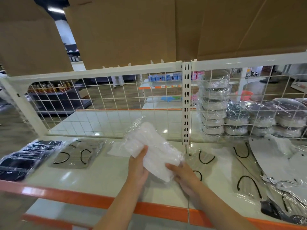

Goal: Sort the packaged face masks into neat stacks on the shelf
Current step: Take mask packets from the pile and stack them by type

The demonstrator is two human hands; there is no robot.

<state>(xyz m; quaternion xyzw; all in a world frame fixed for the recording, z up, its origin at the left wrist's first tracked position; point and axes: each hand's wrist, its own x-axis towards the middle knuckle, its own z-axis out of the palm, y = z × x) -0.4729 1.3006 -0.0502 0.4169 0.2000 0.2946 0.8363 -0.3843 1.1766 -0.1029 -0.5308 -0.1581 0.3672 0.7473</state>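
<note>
Nearest the camera runs the orange front edge [69,195] of the white shelf [103,175]. Just above it, both hands hold one pack of white masks [156,151] lifted clear of the shelf and tilted: the left hand [138,168] is curled around its left side with the thumb on top, and the right hand [184,176] is closed on its lower right end. At the right, loose grey masks with black ear loops [245,181] lie spread in clear wrap. On the left lie a flat pack of grey masks [78,154] and, beside it at the far left, a pile of black masks [25,157]. Behind stands a white wire grid panel [108,103], with wrapped stacks of dark masks [235,120] behind it at right. Brown cardboard [124,30] hangs above.
</note>
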